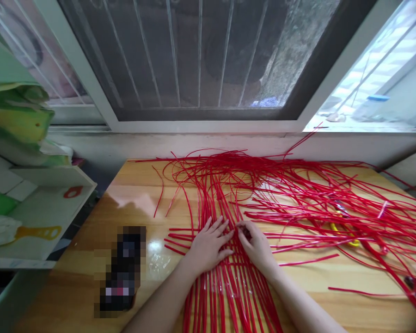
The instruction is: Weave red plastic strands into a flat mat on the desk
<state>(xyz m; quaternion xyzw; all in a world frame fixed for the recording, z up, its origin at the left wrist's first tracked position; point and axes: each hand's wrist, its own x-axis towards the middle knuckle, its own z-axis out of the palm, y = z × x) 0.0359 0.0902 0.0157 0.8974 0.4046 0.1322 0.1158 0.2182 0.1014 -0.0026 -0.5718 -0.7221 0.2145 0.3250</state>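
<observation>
Many long red plastic strips lie spread over a wooden table. A bundle of them runs straight toward me down the middle, crossed by a few sideways strips. My left hand lies flat on that bundle with its fingers spread. Right beside it, my right hand has its fingers curled and pinched on a red strip where the strips cross. The two hands almost touch.
A dark blurred object lies on the table at front left. Yellow-handled scissors sit half buried under strips at the right. A shelf with green and white items stands to the left. A barred window is behind the table.
</observation>
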